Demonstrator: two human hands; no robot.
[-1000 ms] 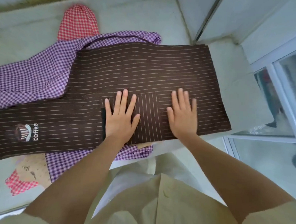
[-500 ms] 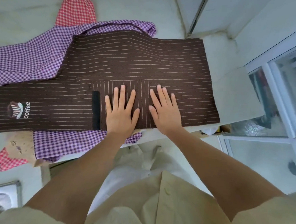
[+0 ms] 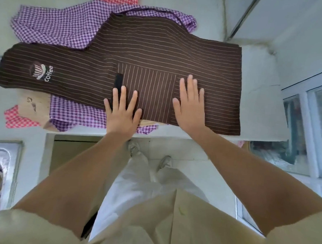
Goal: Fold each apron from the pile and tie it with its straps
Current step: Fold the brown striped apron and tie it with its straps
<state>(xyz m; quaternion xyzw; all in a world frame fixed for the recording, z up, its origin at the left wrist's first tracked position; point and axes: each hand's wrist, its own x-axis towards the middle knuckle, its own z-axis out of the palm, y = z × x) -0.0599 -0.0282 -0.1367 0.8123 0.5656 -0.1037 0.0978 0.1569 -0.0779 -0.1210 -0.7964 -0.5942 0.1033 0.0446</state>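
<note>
Early days tbh: my left hand [image 3: 122, 116], fingers [image 3: 123, 95] spread, and right hand [image 3: 189, 108], fingers closer together, press flat on the brown striped apron [image 3: 160, 52] on the tabletop [image 3: 259, 108], nothing tied yet, purple checked apron [image 3: 59, 23] waiting underneath.

Bright soft daylight, faint shadows, slight motion blur, wide-angle bending at the edges

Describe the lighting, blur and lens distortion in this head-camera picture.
Head view: soft, even daylight, no hard shadows on the brown striped apron; fingertips of the right hand look slightly smeared, the left hand sharper; wide-angle lens enlarges the forearms and tilts the window frame.
</note>
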